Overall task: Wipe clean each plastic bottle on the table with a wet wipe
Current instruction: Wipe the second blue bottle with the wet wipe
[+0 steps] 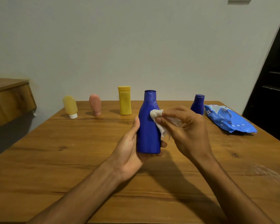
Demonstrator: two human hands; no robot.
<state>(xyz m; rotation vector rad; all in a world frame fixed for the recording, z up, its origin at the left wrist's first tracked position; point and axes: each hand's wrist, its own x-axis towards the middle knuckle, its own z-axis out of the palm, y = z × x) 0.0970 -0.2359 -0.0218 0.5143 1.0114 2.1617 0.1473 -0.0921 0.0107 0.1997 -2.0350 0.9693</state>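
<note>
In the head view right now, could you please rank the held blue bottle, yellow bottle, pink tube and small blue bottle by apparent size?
1. Held blue bottle, though it is nearest the camera.
2. Yellow bottle.
3. Pink tube and small blue bottle look alike; the right hand partly hides the latter.

Deep cobalt blue on the big bottle dead centre, plain from top to bottom. Against it, a white wipe, no print at all. At one o'clock, a smaller bottle in the same dark blue. Two o'clock, the wipes packet: bright blue with white patches and small white dots. Round at eleven, a mustard yellow bottle; towards ten, a salmon pink tube, then a pale yellow tube with a white cap. The table is warm brown wood, with dark grain lines and knots.
</note>
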